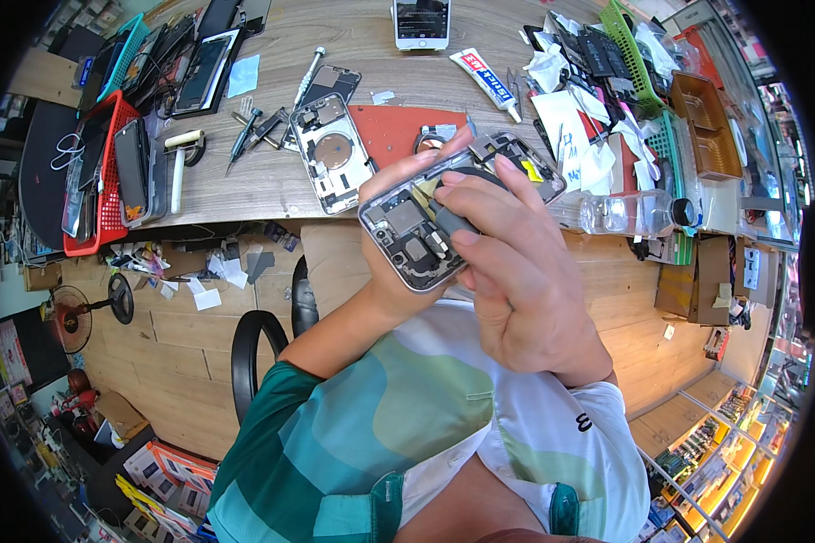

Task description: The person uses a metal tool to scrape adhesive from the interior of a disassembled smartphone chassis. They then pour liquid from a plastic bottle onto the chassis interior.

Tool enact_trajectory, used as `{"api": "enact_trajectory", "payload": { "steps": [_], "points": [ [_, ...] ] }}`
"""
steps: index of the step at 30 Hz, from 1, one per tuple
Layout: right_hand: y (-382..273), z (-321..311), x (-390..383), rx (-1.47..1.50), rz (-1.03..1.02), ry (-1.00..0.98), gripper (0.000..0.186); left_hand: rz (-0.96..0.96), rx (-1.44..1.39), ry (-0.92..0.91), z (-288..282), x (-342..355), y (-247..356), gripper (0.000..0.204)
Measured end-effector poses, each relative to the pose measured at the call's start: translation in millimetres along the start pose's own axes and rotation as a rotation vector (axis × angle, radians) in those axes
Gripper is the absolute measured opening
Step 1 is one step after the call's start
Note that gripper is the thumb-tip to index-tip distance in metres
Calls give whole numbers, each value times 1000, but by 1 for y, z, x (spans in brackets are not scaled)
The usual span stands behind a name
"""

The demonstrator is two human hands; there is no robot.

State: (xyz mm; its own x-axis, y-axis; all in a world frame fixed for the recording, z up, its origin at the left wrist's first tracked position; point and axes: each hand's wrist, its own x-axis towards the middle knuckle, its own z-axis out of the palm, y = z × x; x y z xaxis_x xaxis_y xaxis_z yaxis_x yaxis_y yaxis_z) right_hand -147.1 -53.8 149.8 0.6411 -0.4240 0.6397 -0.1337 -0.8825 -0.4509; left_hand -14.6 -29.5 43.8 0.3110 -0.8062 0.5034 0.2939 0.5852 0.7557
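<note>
My left hand (388, 288) grips an opened phone (407, 226) with a silver frame, held up in front of my chest by the table's near edge. Its inner parts face up. Over it, my right hand (525, 271) has its fingers closed on a small dark grey piece (451, 220); the fingers hide most of it, and I cannot tell its kind. Behind the right fingers shows a dark phone part with a yellow tab (532, 170). To the left, a white phone back housing (337, 149) with a round coil lies on the table.
A red mat (389, 131) lies beyond my hands, with a white glue tube (487, 83) farther back. Screwdrivers (243, 140) and a small hammer (179, 167) lie left, near a red basket (109, 195). A clear bottle (629, 213) lies right. A white phone (421, 25) stands at the back.
</note>
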Motion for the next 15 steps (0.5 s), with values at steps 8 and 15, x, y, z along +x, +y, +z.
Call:
{"api": "enact_trajectory", "payload": {
  "steps": [8, 15],
  "points": [
    [-8, -4, 2, -86, 63, -25, 25, -51, -132, 57, 5, 2, 9, 104],
    [-16, -5, 9, -120, 73, -23, 26, 43, -139, -9, 5, 6, 1, 106]
  ]
}}
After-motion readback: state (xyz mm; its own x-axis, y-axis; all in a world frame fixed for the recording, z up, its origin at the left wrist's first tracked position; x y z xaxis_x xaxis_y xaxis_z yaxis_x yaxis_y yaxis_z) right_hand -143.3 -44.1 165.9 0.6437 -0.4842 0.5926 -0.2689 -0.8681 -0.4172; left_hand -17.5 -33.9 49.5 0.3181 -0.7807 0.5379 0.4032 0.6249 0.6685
